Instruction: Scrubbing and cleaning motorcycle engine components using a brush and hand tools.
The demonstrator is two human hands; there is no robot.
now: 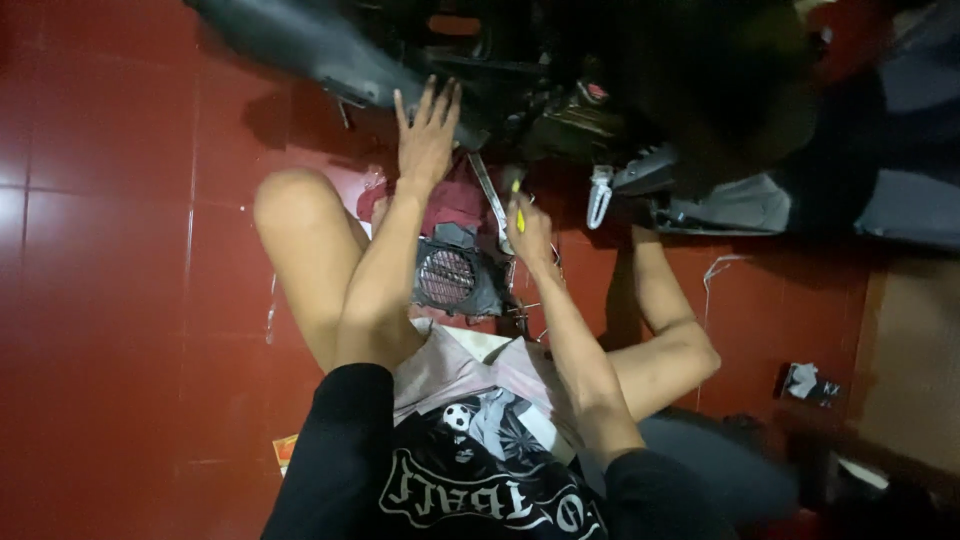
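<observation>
Bracing looked the key: the left hand (427,135) lay open, fingers spread, flat on the scooter's dark underside (330,55), while the right hand (528,232) gripped a yellow-handled tool (517,205) beside the wrench (490,195), above the red floor (110,250).

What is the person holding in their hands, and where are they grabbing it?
The right hand grips a yellow-handled tool by its handle. The left hand holds nothing, pressing flat on the black motorbike body.
</observation>
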